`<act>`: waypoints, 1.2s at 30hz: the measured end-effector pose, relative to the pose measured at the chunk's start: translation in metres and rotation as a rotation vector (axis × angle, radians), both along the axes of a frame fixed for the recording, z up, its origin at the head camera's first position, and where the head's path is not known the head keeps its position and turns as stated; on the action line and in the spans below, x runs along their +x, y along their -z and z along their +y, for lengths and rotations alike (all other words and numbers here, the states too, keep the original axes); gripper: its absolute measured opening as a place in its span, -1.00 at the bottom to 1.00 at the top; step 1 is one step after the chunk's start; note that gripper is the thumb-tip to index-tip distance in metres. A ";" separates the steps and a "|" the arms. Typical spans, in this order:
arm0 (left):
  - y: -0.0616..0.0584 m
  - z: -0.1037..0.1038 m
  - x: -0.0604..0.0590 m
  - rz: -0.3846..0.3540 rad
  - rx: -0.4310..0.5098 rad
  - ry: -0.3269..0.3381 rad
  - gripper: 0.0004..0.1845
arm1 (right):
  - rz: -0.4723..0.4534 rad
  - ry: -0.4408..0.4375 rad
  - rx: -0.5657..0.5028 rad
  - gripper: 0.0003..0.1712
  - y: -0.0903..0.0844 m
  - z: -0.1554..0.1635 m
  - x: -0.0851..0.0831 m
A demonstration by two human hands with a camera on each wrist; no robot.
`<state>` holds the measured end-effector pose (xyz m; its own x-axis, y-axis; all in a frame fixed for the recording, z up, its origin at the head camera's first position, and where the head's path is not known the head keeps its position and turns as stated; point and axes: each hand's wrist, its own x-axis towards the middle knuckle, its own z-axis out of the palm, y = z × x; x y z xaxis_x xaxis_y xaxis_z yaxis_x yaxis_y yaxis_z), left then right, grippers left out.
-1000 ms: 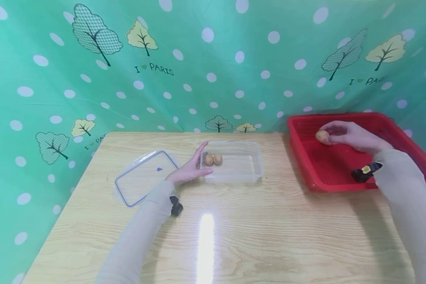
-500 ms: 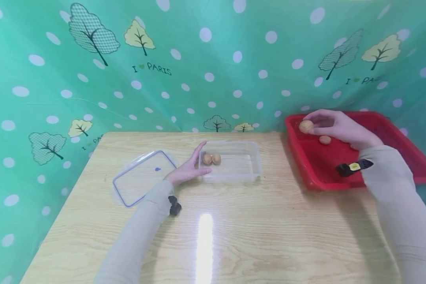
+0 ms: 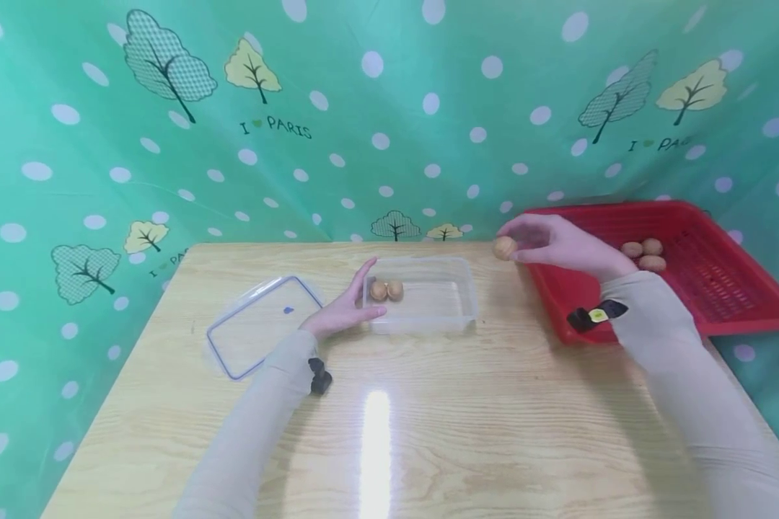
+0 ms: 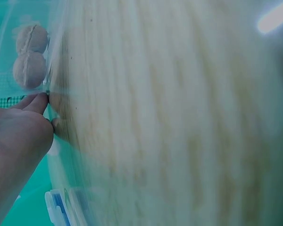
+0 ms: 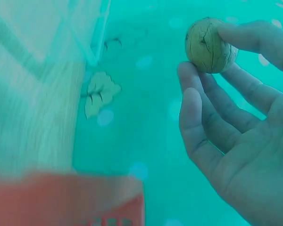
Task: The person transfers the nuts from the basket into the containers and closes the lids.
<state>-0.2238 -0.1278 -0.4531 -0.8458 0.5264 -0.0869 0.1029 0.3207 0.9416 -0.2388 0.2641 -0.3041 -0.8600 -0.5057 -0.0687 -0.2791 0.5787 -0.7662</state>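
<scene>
My right hand (image 3: 561,245) pinches a walnut (image 3: 505,248) between thumb and fingertips, just past the left rim of the red basket. In the right wrist view the walnut's cracked, ridged shell (image 5: 210,46) shows clearly. A clear plastic container (image 3: 438,326) stands on the table, with two walnuts (image 3: 386,290) side by side at its left end. My left hand (image 3: 344,310) rests on that end, thumb at the front and fingers toward the back. In the left wrist view, the fingertips (image 4: 37,102) lie right at the container's end, near the two walnuts (image 4: 30,69).
A clear lid (image 3: 260,328) with a blue seal lies left of the container, partly behind the left hand. At the right, the red basket (image 3: 753,303) holds several walnuts (image 3: 649,256) near its back. A patterned green cloth (image 3: 337,108) hangs behind the wooden table (image 3: 467,425).
My right hand has carried the walnut leftward out of the red basket, past its rim. More walnuts in the basket have come into view. The left hand has stayed on the container.
</scene>
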 end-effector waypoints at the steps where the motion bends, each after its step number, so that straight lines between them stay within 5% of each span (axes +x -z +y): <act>1: 0.000 0.000 0.000 -0.003 -0.002 -0.005 0.06 | 0.002 -0.015 -0.003 -0.53 0.002 -0.004 0.000; 15: 0.001 0.000 -0.001 -0.009 0.012 -0.006 0.05 | -0.020 -0.249 -0.081 -0.53 0.039 -0.066 -0.016; 36: 0.000 -0.001 -0.001 0.012 -0.002 -0.007 0.05 | 0.004 -0.221 -0.078 -0.57 0.088 -0.117 -0.024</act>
<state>-0.2246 -0.1292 -0.4534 -0.8504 0.5204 -0.0780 0.1118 0.3235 0.9396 -0.2628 0.1474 -0.3921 -0.7282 -0.6851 -0.0183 -0.3958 0.4422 -0.8049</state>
